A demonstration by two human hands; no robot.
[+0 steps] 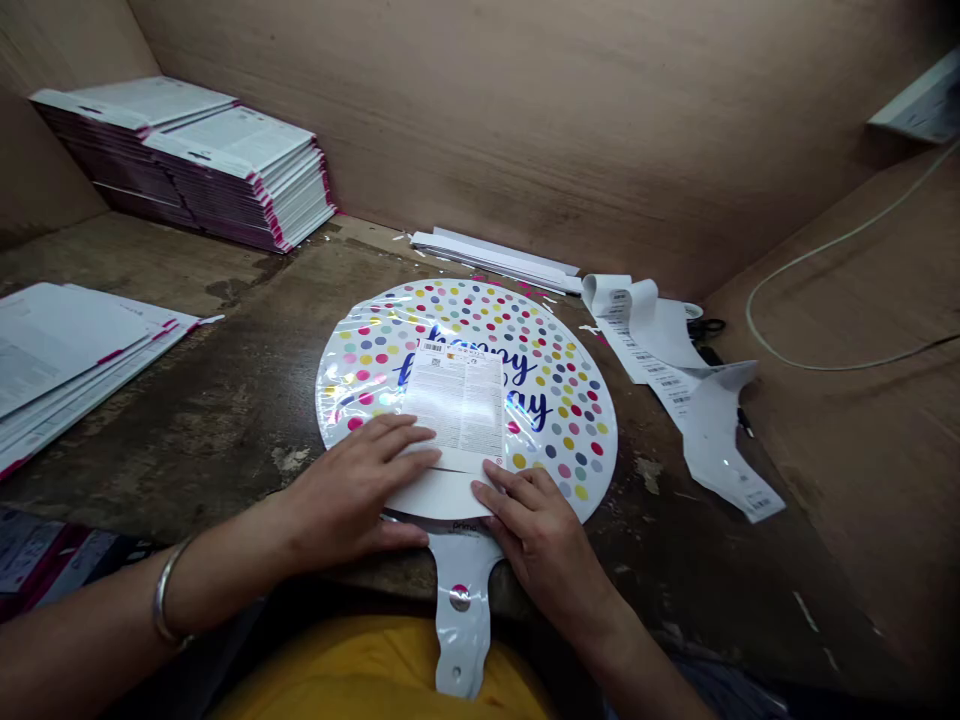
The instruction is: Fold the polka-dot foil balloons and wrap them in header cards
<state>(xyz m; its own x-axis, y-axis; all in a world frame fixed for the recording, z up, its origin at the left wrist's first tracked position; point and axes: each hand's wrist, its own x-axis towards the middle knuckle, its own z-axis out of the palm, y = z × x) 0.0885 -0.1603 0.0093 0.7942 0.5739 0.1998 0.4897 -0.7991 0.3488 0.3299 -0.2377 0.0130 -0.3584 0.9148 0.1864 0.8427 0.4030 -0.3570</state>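
Note:
A round, flat foil balloon (577,400) with coloured dots and blue "happy birthday" lettering lies in front of me, glossy on its surface. Its pale neck (462,570) points toward my body. On its middle rests a white printed card (450,395), covering part of the lettering, with a plain white strip along its near side. My left hand (367,480) is open, fingers spread over the card's left side, thumb near the balloon's lower edge. At the card's lower right corner, my right hand (536,520) lays its extended fingers on the card and strip.
Tall stacks of white cards with pink edges (247,170) stand at the back left. More cards (67,350) lie at the left. Behind the balloon are white paper strips (495,255). A curling label strip (675,390), dark-handled scissors (705,327) and a cable (757,310) are at the right.

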